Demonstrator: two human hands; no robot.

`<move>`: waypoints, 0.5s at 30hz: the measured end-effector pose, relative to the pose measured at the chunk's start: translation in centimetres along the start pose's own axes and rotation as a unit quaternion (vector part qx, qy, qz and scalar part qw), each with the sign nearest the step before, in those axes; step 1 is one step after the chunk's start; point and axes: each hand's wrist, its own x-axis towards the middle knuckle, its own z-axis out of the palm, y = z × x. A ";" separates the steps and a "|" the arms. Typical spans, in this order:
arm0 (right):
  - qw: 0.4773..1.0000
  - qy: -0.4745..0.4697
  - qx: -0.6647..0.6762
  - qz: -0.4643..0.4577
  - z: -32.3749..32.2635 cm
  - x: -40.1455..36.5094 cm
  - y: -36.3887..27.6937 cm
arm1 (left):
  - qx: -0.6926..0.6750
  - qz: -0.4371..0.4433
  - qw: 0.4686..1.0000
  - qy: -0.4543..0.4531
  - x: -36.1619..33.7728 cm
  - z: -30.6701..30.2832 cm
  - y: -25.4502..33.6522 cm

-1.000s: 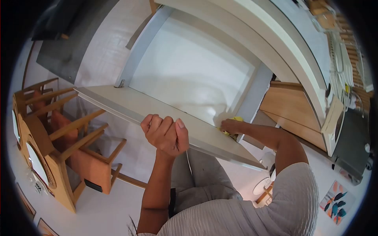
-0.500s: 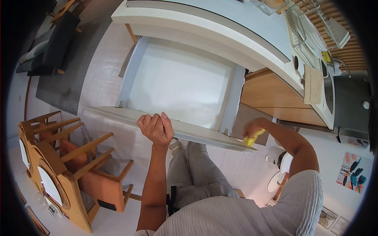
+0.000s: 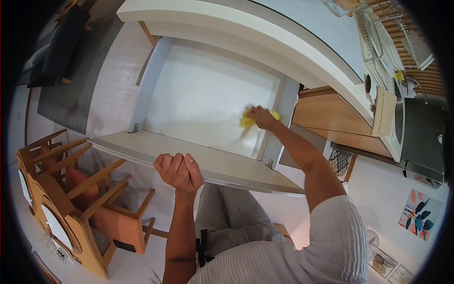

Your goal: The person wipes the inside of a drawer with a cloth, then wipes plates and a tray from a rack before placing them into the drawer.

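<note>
A wide white drawer (image 3: 203, 90) stands pulled out below the counter, with nothing else lying in it. Inside, toward its right side, my right hand (image 3: 261, 117) grips a yellow cloth (image 3: 247, 119) low over the drawer bottom; part of the cloth sticks out on either side of the fingers. My left hand (image 3: 178, 172) is curled closed at the outer edge of the drawer front (image 3: 203, 158), its fingers bent toward me. Whether those fingers hook over the edge is hard to see.
Above the drawer runs the white countertop (image 3: 302, 23), with a dish rack (image 3: 373, 42) at the upper right. A wooden chair (image 3: 111, 217) and table (image 3: 71, 222) stand at lower left. Wooden cabinet fronts (image 3: 326, 111) lie right of the drawer.
My right hand has moved with the yellow cloth from beyond the drawer's right front corner to inside the drawer. My left hand stays closed at the front edge. The view has shifted slightly.
</note>
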 end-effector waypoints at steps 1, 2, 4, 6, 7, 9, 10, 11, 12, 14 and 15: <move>1.000 -0.017 -0.023 -0.008 1.6 0.0 0.6 | 0.007 0.004 1.000 0.004 0.0 0.1 -0.1; 0.998 -0.022 -0.062 -0.015 2.8 -0.5 1.0 | 0.014 0.008 1.000 0.005 -0.1 0.1 -0.2; 0.989 -0.124 -0.080 -0.030 5.5 -3.7 2.2 | 0.019 -0.006 1.000 -0.002 -0.3 0.1 -0.2; 0.952 -0.240 -0.168 -0.091 5.5 -6.7 0.3 | 0.017 -0.015 1.000 0.000 -0.3 0.2 -0.3; 0.925 -0.262 -0.235 -0.141 4.4 -7.9 -1.9 | 0.013 -0.016 1.000 0.003 -0.2 0.2 -0.3; 0.916 -0.295 -0.240 -0.130 6.1 -8.9 -3.8 | 0.013 -0.016 1.000 0.005 -0.2 0.0 -0.2; 0.916 -0.292 -0.241 -0.134 6.5 -8.6 -4.3 | 0.011 -0.018 1.000 0.009 -0.2 0.1 -0.1; 0.908 -0.332 -0.233 -0.107 6.9 -8.6 -4.9 | 0.007 -0.019 1.000 0.010 -0.1 0.1 -0.1; 0.897 -0.372 -0.226 -0.079 7.1 -8.5 -5.1 | 0.008 -0.019 1.000 0.012 -0.2 0.1 -0.2; 0.885 -0.406 -0.210 -0.084 6.5 -7.8 -5.3 | -0.007 -0.013 0.999 0.031 -0.1 0.3 -0.2; 0.872 -0.440 -0.194 -0.090 6.0 -7.2 -5.2 | -0.008 -0.014 0.999 0.037 -0.1 0.3 -0.1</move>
